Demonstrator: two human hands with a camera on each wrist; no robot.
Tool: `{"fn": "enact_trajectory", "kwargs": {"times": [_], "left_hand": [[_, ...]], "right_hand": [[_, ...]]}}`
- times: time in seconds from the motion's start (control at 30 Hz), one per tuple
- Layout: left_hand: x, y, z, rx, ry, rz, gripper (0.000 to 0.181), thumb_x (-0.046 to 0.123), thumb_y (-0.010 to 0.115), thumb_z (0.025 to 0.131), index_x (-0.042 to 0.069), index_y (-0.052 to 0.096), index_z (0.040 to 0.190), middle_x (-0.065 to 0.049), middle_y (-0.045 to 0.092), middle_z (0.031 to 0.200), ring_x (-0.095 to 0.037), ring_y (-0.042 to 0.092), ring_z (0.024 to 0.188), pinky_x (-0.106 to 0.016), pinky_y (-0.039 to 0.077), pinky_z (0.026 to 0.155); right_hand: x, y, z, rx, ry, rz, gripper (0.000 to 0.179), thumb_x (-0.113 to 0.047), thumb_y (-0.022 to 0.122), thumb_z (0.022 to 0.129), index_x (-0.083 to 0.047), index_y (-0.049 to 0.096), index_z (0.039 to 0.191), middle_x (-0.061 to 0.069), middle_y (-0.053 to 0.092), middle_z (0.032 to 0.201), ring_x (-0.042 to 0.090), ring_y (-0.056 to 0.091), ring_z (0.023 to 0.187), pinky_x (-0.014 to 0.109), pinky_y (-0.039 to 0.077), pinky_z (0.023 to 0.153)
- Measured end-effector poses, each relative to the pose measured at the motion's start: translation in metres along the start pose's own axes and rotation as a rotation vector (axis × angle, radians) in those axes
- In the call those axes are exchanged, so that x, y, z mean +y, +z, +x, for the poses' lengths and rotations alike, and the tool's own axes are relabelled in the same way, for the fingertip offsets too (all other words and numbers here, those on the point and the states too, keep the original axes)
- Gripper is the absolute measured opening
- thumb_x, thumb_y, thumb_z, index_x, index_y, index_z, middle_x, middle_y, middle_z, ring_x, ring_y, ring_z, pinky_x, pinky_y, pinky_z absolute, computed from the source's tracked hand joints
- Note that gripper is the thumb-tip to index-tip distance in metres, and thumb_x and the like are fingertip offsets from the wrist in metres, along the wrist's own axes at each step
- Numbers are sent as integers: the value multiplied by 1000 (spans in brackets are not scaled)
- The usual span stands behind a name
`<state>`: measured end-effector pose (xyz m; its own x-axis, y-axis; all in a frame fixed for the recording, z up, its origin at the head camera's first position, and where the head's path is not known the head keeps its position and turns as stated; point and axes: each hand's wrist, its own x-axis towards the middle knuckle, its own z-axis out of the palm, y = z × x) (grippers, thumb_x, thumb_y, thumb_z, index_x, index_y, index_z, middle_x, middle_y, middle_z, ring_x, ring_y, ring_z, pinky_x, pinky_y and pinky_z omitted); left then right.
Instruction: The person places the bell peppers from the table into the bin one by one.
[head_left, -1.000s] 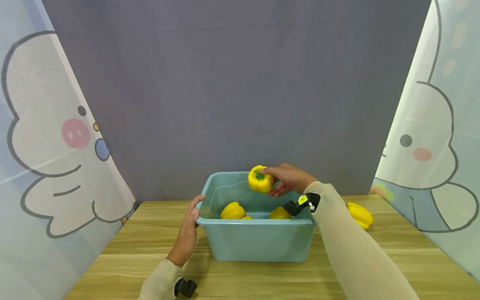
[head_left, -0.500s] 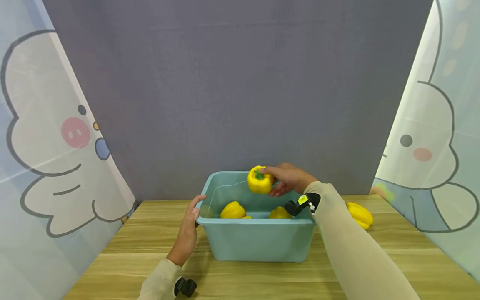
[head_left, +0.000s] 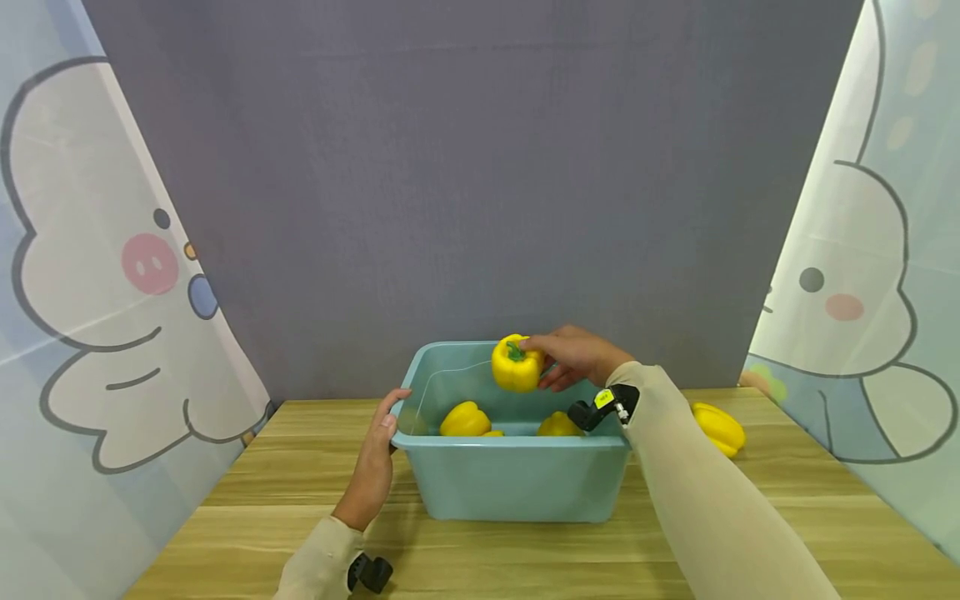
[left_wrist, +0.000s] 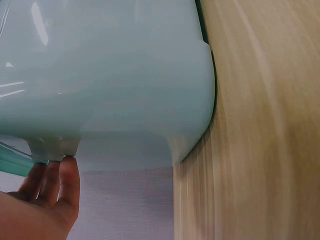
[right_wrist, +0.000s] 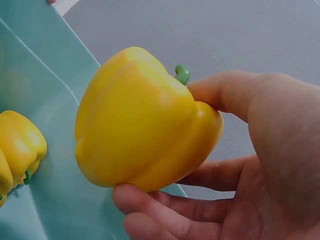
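A yellow bell pepper (head_left: 516,367) with a green stem is held over the back of a blue-green plastic bin (head_left: 517,483) by my right hand (head_left: 581,354). Its thumb lies near the stem, with the fingers curled under the other side, as the right wrist view shows. My left hand (head_left: 377,454) grips the bin's left rim. In the left wrist view its fingertips (left_wrist: 69,167) meet the outer wall under the rim. Inside the bin lie more bell peppers, one toward the left (head_left: 465,420) and another toward the right (head_left: 558,425), partly hidden by the front wall.
Another yellow bell pepper (head_left: 718,429) lies on the wooden table (head_left: 247,517) to the right of the bin, partly behind the right sleeve. A grey cloth (head_left: 480,167) hangs behind the table, with cartoon-printed curtains (head_left: 82,250) at both sides.
The bell pepper in my right hand has sunk very slightly and tipped a little to the left. My left hand keeps its place on the bin's rim.
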<state>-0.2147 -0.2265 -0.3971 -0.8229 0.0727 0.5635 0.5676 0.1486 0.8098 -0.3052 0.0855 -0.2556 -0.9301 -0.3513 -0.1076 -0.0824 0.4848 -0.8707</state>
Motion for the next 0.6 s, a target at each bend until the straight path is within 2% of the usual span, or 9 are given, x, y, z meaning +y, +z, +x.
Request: {"fn": "enact_trajectory", "kwargs": {"times": [0.17,0.47,0.6], "left_hand": [[0,-1,0,0,2,2,50,39,21,109,15,36,150,-26,47,127,-48,47,111,-52,35,94],[0,-1,0,3,8,8,48,38,21,109,18,37,149,-21,45,133,-43,47,114,-53,35,95],[0,-1,0,4,8,9,48,37,21,109,17,38,149,-21,45,134,-44,47,114,-53,35,95]], "right_hand": [[1,0,2,-2,1,-25,49,-47,64,92,-1,68,109,13,69,100,38,69,95,40,58,73],[3,-1,3,2,-8,-65,44,-44,63,93,-3,69,107,9,68,91,23,66,79,44,56,80],[3,-1,1,4,-10,-74,44,-44,63,93,-4,70,107,9,68,90,24,66,80,41,57,76]]}}
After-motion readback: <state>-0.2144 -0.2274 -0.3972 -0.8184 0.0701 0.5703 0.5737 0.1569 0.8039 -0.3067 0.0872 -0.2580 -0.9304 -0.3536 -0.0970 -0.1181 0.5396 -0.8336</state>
